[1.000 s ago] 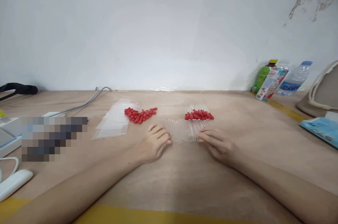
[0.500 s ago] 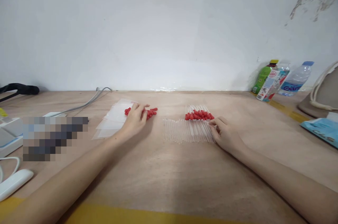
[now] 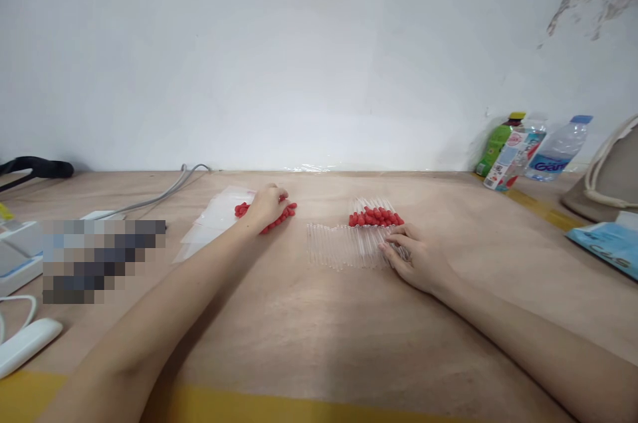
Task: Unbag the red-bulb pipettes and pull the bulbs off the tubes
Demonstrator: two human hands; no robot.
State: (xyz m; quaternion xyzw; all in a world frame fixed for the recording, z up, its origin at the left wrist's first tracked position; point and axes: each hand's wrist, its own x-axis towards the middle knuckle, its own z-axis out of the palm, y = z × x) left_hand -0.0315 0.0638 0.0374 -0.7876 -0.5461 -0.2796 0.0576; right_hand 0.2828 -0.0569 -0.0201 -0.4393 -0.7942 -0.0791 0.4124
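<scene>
My left hand [image 3: 268, 205] reaches over a loose pile of red rubber dropper bulbs [image 3: 242, 210], thumb and fingers curled together around one bulb at the pile's far side. Part of the pile is hidden under the hand. My right hand [image 3: 416, 255] rests at the right end of a row of clear glass tubes [image 3: 343, 247], with its fingers apart and fingertips touching the tubes. Just behind that row lies a batch of tubes with red bulbs on their near ends [image 3: 376, 217].
Clear plastic bags [image 3: 212, 220] lie left of the loose bulbs. A grey cable [image 3: 164, 195] and white power strip [image 3: 22, 257] are at the left. Bottles [image 3: 558, 150], a carton [image 3: 516, 157] and a blue tissue pack [image 3: 605, 247] stand or lie at the right.
My left hand has shifted slightly right and away from me over the loose bulbs, its fingers curling in. My right hand has slid a little left across the tubes, fingers more spread.
</scene>
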